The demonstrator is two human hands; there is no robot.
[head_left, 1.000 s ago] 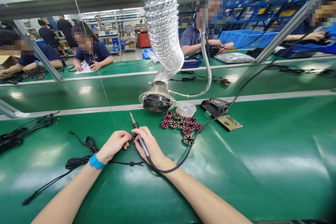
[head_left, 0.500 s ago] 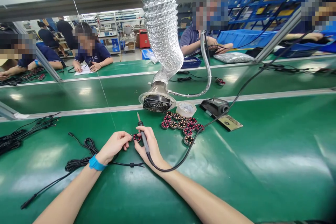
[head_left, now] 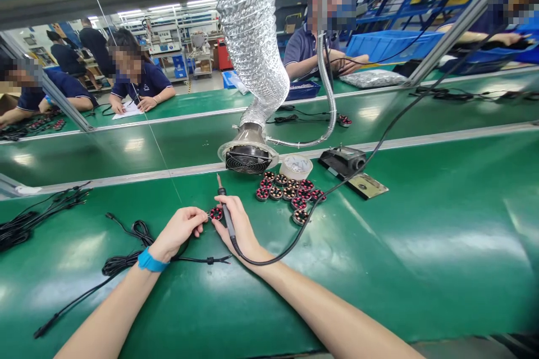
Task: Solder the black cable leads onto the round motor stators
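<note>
In my right hand (head_left: 239, 224) rests a soldering iron (head_left: 228, 219), its tip pointing up and away over the table. The thumb of that hand is beside a small round wound coil part (head_left: 216, 213) with red and black segments. My left hand (head_left: 183, 230) is closed in a pinch at the left edge of this part; what lies between the fingertips is too small to make out. A thin line (head_left: 158, 147) hangs from above and comes down near my left hand. Under and beside my left wrist lies a black cable (head_left: 120, 263) in loops, its split end between my forearms.
Several similar coil parts (head_left: 289, 193) stand grouped right of my hands, by a tape roll (head_left: 296, 167). Behind them are a fume fan (head_left: 248, 160) on a foil duct (head_left: 248, 39) and an iron stand (head_left: 346, 160). Black cables (head_left: 37, 216) lie left. Co-workers sit across.
The view has shifted slightly, so most things sit a little higher and further left. Both hands keep nearly the same pose around the coil part, with the iron still held.
</note>
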